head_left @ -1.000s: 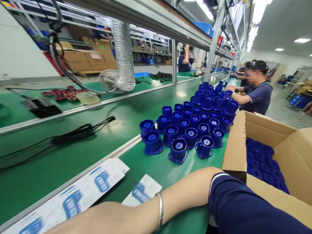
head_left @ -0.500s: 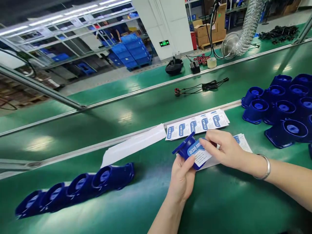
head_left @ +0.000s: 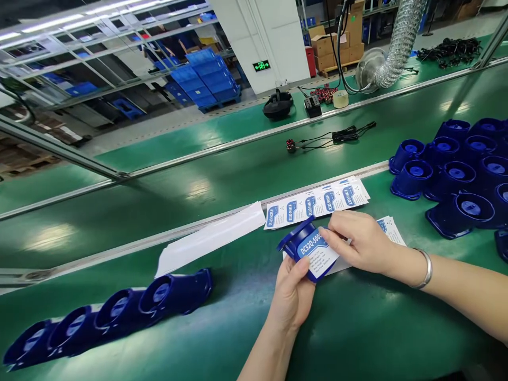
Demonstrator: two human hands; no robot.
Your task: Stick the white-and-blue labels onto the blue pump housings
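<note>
My left hand (head_left: 293, 299) is closed around a dark blue plastic housing (head_left: 296, 238) with a flared flange, held tilted over the bench. On the side of the housing facing me lies a blue-and-white label (head_left: 315, 256) printed "DC52Q-500...". My right hand (head_left: 359, 241) pinches the label's upper right part against the housing, its thumb and fingertips together; the pinched edge is partly hidden. Under my right hand lies a sheet of labels (head_left: 392, 230), partly covered. Just behind, more printed label sheets (head_left: 317, 205) lie in a stack.
Blank white paper (head_left: 214, 235) lies along the metal strip. Several blue housings stand in a row (head_left: 182, 293) at left; many more form a cluster (head_left: 472, 209) at right. Farther back are a coiled black cable (head_left: 345, 136), a tape roll (head_left: 340, 99) and a flexible duct (head_left: 400, 47).
The housing has turned slightly in my left hand, and the label faces me more fully. My right hand keeps its pinch at the label's edge. The whole view has shifted a little.
</note>
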